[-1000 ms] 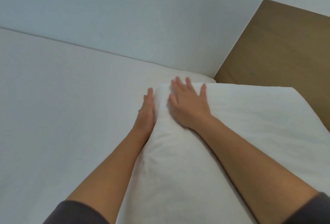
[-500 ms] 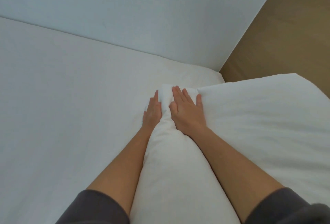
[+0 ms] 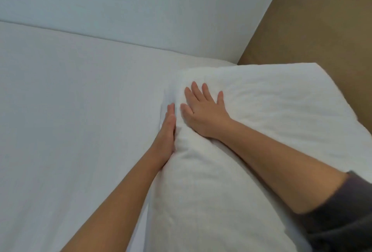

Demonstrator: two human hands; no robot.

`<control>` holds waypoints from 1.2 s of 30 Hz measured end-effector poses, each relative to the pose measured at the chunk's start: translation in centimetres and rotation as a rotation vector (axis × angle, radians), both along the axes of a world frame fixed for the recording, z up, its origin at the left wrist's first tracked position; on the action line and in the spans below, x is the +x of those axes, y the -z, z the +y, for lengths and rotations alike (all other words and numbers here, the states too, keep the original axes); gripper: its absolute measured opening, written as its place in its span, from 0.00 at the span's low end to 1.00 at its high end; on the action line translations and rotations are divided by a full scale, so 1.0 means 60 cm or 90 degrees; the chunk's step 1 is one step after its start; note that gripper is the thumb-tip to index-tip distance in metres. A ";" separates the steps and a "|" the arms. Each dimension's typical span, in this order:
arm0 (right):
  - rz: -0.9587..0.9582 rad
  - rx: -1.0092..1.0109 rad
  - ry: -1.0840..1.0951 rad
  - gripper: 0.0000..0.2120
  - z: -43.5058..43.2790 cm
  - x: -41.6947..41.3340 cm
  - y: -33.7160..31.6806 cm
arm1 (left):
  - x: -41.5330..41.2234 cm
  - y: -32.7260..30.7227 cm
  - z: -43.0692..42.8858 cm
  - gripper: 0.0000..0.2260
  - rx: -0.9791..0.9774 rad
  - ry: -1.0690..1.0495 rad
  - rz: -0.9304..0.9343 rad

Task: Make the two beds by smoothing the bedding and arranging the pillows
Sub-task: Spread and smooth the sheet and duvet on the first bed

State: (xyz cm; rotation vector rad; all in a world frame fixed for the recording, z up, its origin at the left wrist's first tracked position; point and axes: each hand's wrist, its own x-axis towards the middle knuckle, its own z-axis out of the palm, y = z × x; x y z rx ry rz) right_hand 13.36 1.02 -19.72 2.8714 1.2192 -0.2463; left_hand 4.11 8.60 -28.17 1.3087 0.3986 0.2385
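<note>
White, plump, fabric-cased pillow (image 3: 271,115) at the head end of the white-sheeted bed (image 3: 70,121), far edge close to the flat brown headboard panel (image 3: 322,30). Right hand (image 3: 203,113) flat on the pillow's top near the corner on the open-sheet side, fingers straight and spread, gripping nothing. Left hand (image 3: 166,137) edge-on against the pillow's side, fingers straight and together, wedged between pillow and sheet, likewise holding nothing. Step in hand, by judgement: squaring and patting the pillow's end into place. Possible faults from here: an uneven press from the right hand, leaving a dent or fresh creases in the soft filling; too hard a shove from the left hand, skewing the pillow off line with the headboard or rucking the smooth sheet beside it. Hidden or unclear: left palm and most left fingertips, buried against the pillow; pillow's near end, cut off at the lower edge of view; contact between pillow and headboard, not decidable; second bed, out of view. Pale plain wall (image 3: 141,10) behind the bed; dark grey sleeve (image 3: 342,217) on the right forearm, only partly in frame.
</note>
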 end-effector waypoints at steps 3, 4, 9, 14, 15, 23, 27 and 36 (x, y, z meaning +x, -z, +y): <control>0.010 -0.002 0.012 0.31 -0.074 -0.009 -0.040 | -0.042 -0.030 -0.029 0.27 0.196 0.006 -0.029; -0.010 0.000 0.030 0.31 -0.104 -0.002 -0.051 | -0.042 -0.051 -0.039 0.25 0.290 0.003 -0.021; -0.074 0.018 0.132 0.30 -0.237 0.091 -0.088 | 0.058 -0.165 -0.091 0.27 0.766 0.161 0.117; -0.128 0.001 0.154 0.28 -0.333 0.180 -0.103 | 0.172 -0.195 -0.162 0.32 0.926 0.197 0.222; -0.138 -0.003 0.165 0.28 -0.346 0.200 -0.106 | 0.195 -0.201 -0.172 0.33 0.950 0.194 0.226; -0.132 0.047 0.171 0.27 -0.393 0.334 -0.073 | 0.355 -0.208 -0.222 0.33 1.034 0.157 0.248; -0.136 -0.040 0.142 0.30 -0.421 0.343 0.061 | 0.368 -0.110 -0.263 0.35 1.138 0.200 0.298; -0.080 -0.006 0.158 0.31 -0.416 0.326 0.056 | 0.325 -0.113 -0.266 0.36 1.150 0.212 0.344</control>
